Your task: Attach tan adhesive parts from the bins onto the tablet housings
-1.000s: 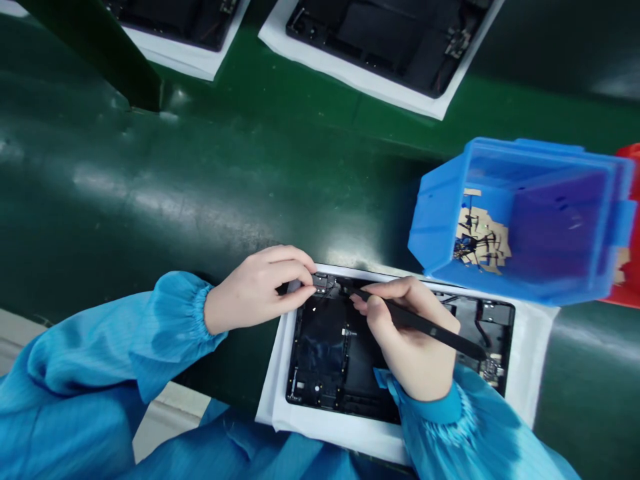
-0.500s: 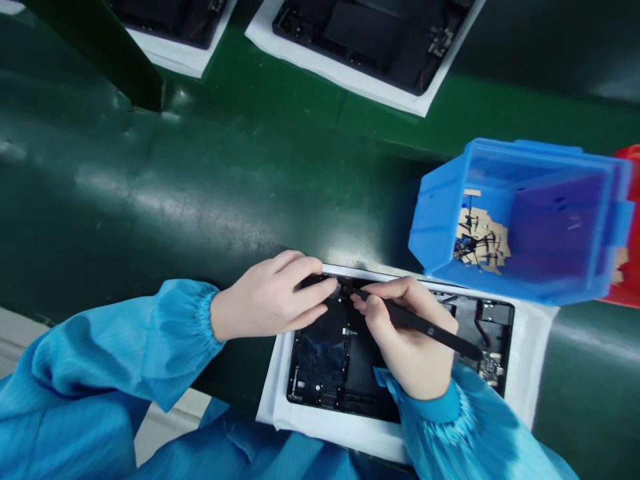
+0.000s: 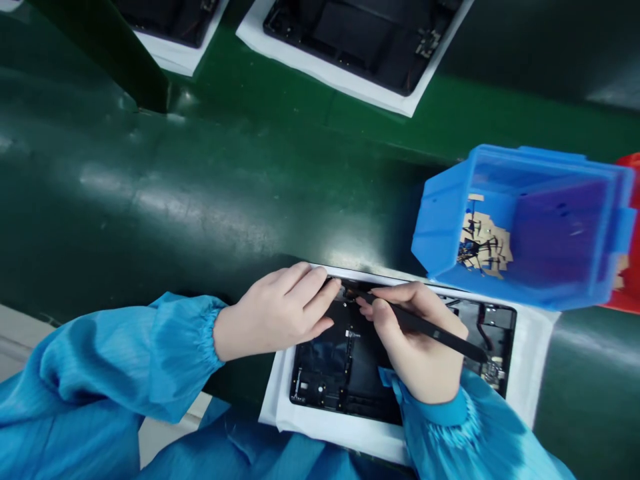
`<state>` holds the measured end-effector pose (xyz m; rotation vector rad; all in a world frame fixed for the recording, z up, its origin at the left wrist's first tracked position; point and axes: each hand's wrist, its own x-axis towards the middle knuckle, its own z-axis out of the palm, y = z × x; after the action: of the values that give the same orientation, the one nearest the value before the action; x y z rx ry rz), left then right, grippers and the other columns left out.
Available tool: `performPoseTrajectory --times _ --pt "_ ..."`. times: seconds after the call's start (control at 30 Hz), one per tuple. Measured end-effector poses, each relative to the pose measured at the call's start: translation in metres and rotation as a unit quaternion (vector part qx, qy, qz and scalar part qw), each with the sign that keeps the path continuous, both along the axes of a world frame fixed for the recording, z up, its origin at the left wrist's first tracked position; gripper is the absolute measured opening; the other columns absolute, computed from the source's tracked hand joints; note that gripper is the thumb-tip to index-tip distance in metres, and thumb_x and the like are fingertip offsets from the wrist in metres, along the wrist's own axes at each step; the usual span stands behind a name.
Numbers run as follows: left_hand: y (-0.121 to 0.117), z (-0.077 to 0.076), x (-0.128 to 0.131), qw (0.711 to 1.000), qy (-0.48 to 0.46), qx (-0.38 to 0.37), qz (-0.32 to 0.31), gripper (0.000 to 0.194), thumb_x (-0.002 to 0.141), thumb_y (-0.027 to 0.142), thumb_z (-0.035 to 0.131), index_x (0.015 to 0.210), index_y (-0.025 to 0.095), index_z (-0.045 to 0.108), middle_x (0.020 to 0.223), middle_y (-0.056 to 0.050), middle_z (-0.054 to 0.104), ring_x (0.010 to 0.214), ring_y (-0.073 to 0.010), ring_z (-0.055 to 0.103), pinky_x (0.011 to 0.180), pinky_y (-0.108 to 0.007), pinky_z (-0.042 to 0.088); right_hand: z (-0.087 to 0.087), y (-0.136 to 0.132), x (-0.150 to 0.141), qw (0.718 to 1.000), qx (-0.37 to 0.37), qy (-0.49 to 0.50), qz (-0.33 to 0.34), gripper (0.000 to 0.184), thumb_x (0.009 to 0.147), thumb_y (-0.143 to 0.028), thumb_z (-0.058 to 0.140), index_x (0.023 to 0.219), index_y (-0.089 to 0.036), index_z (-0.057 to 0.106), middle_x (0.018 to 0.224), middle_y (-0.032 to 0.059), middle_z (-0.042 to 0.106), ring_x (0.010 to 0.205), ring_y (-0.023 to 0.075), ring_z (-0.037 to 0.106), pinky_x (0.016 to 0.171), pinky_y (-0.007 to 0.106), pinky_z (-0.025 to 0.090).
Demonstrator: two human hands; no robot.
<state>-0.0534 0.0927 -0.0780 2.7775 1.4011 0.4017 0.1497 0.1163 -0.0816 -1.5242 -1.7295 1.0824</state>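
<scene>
An opened black tablet chassis (image 3: 345, 373) lies on a white foam sheet (image 3: 280, 413) right in front of me. My left hand (image 3: 280, 310) rests on its upper left corner, fingers stretched together and pressing down on a small part there. My right hand (image 3: 415, 340) is closed round a thin black tool (image 3: 430, 328) held like a pen. The tool's tip meets the chassis close to my left fingertips. Both arms wear blue sleeves.
A blue plastic bin (image 3: 525, 227) with several small tan and black parts stands at the right, touching the sheet's far edge. A red bin (image 3: 631, 233) peeks out beyond it. Two more chassis on white sheets (image 3: 350, 33) lie farther along the green belt (image 3: 200, 187).
My left fingers have gone from pinching a small part at the chassis corner to lying flatter on it. The right hand and tool barely shifted. The far chassis slid left.
</scene>
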Motion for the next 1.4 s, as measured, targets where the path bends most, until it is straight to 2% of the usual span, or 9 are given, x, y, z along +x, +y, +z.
performPoseTrajectory --times 0.23,0.37,0.47,0.83,1.1,1.2,1.3,1.33,1.4 --pt "0.000 0.000 0.000 1.000 -0.011 -0.012 0.006 0.037 0.089 0.035 0.050 0.115 0.009 0.059 0.108 -0.014 0.062 0.096 -0.0233 0.060 0.080 -0.033 0.054 -0.001 0.000 0.003 1.000 0.004 0.010 0.002 0.008 0.081 -0.029 0.064 0.081 -0.021 0.062 0.069 0.0016 0.069 0.059 0.0176 0.067 0.056 0.028 0.054" --pt "0.000 -0.001 0.001 1.000 -0.005 -0.016 0.011 0.037 0.089 0.035 0.051 0.116 0.010 0.058 0.109 -0.014 0.061 0.097 -0.0232 0.060 0.081 -0.033 0.053 0.003 0.001 0.004 0.998 -0.004 0.048 -0.034 0.011 0.083 -0.030 0.062 0.079 -0.021 0.061 0.067 0.0011 0.068 0.061 0.0162 0.068 0.058 0.025 0.055" --pt "0.000 0.000 0.000 1.000 -0.011 -0.016 0.005 0.038 0.089 0.035 0.052 0.115 0.009 0.058 0.108 -0.013 0.062 0.096 -0.0231 0.060 0.080 -0.032 0.053 0.005 0.003 0.004 0.997 -0.015 0.066 -0.029 0.011 0.083 -0.030 0.063 0.079 -0.020 0.061 0.068 0.0009 0.069 0.061 0.0151 0.068 0.057 0.023 0.056" --pt "0.002 -0.006 -0.001 0.999 -0.046 -0.008 -0.024 0.037 0.089 0.032 0.051 0.115 0.007 0.058 0.113 -0.012 0.063 0.105 -0.0230 0.059 0.081 -0.031 0.053 0.004 0.003 0.003 0.996 -0.028 0.067 -0.056 0.013 0.081 -0.031 0.066 0.075 -0.020 0.061 0.066 0.0008 0.067 0.060 0.0168 0.067 0.058 0.027 0.057" --pt "0.005 -0.005 -0.001 0.998 -0.036 -0.035 -0.036 0.038 0.091 0.032 0.047 0.121 0.010 0.056 0.115 -0.010 0.061 0.102 -0.0221 0.056 0.086 -0.033 0.052 0.001 0.001 0.007 0.998 -0.019 0.047 -0.026 0.012 0.081 -0.030 0.064 0.076 -0.020 0.060 0.065 0.0008 0.066 0.060 0.0175 0.066 0.055 0.027 0.052" --pt "0.009 -0.005 0.002 0.996 -0.038 -0.073 -0.024 0.037 0.090 0.031 0.047 0.124 0.016 0.054 0.109 -0.011 0.059 0.097 -0.0229 0.056 0.084 -0.038 0.052 0.001 0.003 0.006 0.996 0.042 0.061 -0.052 0.011 0.084 -0.030 0.058 0.076 -0.021 0.059 0.065 0.0010 0.061 0.058 0.0163 0.060 0.055 0.028 0.047" --pt "0.013 -0.005 0.001 0.994 -0.047 -0.096 -0.026 0.039 0.090 0.031 0.047 0.127 0.020 0.051 0.106 -0.011 0.058 0.094 -0.0238 0.057 0.081 -0.042 0.052 0.002 0.006 0.005 0.972 0.194 0.083 -0.101 0.017 0.085 -0.034 0.049 0.076 -0.022 0.057 0.081 0.0057 0.059 0.076 0.0213 0.058 0.071 0.036 0.045" --pt "0.013 -0.005 -0.001 0.993 -0.062 -0.098 -0.035 0.040 0.090 0.032 0.046 0.128 0.019 0.050 0.107 -0.011 0.058 0.095 -0.0239 0.057 0.082 -0.042 0.052 0.002 0.006 0.005 0.967 0.223 0.077 -0.091 0.015 0.085 -0.033 0.048 0.076 -0.022 0.055 0.086 0.0066 0.058 0.082 0.0228 0.057 0.077 0.038 0.044" --pt "0.011 -0.006 -0.007 0.989 -0.106 -0.094 -0.044 0.039 0.091 0.031 0.046 0.126 0.013 0.051 0.112 -0.013 0.058 0.100 -0.0236 0.057 0.087 -0.041 0.052 0.005 0.005 0.004 0.974 0.224 0.036 -0.015 0.006 0.084 -0.023 0.048 0.080 -0.022 0.052 0.085 0.0054 0.058 0.081 0.0209 0.058 0.076 0.035 0.045"
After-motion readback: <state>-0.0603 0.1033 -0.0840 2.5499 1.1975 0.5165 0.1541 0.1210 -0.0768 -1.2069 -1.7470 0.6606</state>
